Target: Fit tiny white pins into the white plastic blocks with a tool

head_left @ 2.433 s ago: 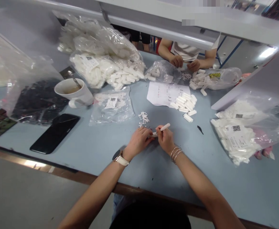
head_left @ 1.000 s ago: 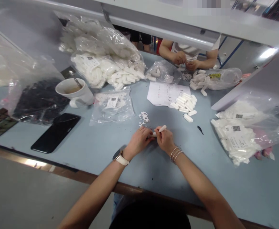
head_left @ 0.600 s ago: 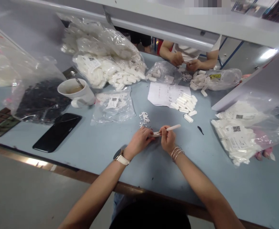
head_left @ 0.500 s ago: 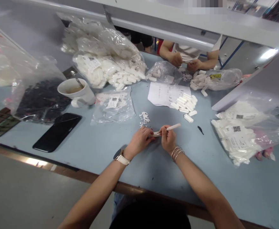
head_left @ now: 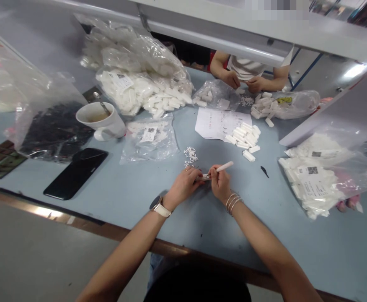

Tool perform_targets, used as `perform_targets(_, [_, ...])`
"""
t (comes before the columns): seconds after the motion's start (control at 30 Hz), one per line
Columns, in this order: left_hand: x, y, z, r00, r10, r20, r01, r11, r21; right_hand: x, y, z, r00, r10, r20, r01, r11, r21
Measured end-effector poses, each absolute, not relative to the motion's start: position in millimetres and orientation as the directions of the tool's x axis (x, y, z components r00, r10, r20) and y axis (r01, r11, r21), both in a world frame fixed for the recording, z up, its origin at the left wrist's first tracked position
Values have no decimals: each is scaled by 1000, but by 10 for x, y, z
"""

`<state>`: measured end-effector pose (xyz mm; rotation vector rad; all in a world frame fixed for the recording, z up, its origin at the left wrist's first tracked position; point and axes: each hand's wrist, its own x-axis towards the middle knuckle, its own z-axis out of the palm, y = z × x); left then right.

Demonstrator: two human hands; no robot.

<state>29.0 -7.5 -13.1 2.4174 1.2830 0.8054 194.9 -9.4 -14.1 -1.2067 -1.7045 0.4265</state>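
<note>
Between my hands is a small white plastic piece (head_left: 205, 177), pinched in the fingers of my left hand (head_left: 186, 184). My right hand (head_left: 221, 183) is closed around a slim tool with a pale handle (head_left: 226, 166); its tip meets the white piece, though the fingers partly cover it. Just beyond my left hand lies a scatter of tiny white parts (head_left: 190, 155). A pile of white plastic pieces (head_left: 245, 136) sits farther off to the right, partly on a printed sheet (head_left: 213, 123).
Left are a phone (head_left: 76, 173), a mug with a spoon (head_left: 103, 121) and a bag of dark parts (head_left: 54, 130). Bags of white pieces (head_left: 139, 90) stand at the back, another bag (head_left: 312, 180) at right. Across the table, a co-worker's hands (head_left: 243, 82) handle something small.
The tool's handle in my right hand has tilted slightly, its end moving a little left. My left hand stays in place on the white piece.
</note>
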Motion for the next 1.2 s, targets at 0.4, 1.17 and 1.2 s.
perform_targets(0.4, [290,-87,-134,456,809,370,665,-586,462,1941,-77,-144,-175,823,541,615,521,-592])
perform_targets(1.17, [305,-121,-99,516,767,381,694,-635,338,1928,-128,-140,92,891,445,446,363,-818])
perform_targets(1.2, [305,-120,-104,513,766,386,693,-636,340,1928,-125,-138,97,895,435,432,356,-829])
